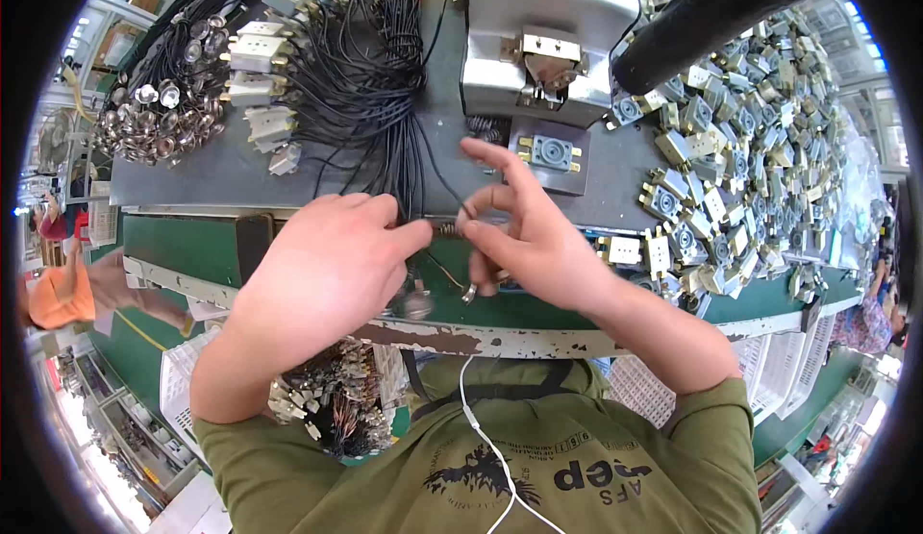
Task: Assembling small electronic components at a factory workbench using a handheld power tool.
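Spring [447,229], one, left fingers [411,237] pinched on one end, right fingers [492,240] pinched on one black wire [446,188]

Piled components [707,142], bundled wires [385,101] and a metal fixture [548,5] mark a factory workshop

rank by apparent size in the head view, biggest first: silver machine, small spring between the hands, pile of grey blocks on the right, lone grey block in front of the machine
1. Pile of grey blocks
2. Silver machine
3. Lone grey block
4. Small spring
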`<state>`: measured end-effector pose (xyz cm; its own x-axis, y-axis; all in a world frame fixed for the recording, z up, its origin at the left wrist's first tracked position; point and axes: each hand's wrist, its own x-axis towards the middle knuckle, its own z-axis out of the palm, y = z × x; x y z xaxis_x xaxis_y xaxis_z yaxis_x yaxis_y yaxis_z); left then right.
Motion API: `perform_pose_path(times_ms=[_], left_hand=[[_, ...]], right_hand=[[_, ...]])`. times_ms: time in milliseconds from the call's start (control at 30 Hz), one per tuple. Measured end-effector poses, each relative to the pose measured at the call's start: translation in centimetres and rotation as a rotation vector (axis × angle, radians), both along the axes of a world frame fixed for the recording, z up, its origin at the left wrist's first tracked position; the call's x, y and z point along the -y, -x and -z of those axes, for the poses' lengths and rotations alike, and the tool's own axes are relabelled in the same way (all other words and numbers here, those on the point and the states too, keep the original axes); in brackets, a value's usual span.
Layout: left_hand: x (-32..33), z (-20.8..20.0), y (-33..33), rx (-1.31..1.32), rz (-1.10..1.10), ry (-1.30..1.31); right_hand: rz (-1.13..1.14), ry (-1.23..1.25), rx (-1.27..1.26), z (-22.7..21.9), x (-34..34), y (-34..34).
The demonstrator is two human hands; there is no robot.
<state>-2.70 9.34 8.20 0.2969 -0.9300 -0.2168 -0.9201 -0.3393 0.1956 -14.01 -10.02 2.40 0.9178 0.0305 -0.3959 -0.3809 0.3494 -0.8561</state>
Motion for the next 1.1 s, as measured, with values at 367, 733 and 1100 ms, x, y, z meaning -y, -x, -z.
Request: perform_pose_path(times_ms=[367, 733, 1100], left_hand=[[4.6, 7.1, -8.3, 0.139, 0.048, 0.535], [7.4, 3.5, -5.2, -0.048, 0.059, 0.671], [11.4, 5.9, -3.1, -0.13, 0.136, 0.493]], right_hand=[[-0.094, 0.004, -0.229, 0.2, 3.0, 2.3], [-0.094, 1.407, 0.42, -1.5, 8.9, 3.0], [0.091, 1.333, 0.432, 3.0, 6.7, 5.5]])
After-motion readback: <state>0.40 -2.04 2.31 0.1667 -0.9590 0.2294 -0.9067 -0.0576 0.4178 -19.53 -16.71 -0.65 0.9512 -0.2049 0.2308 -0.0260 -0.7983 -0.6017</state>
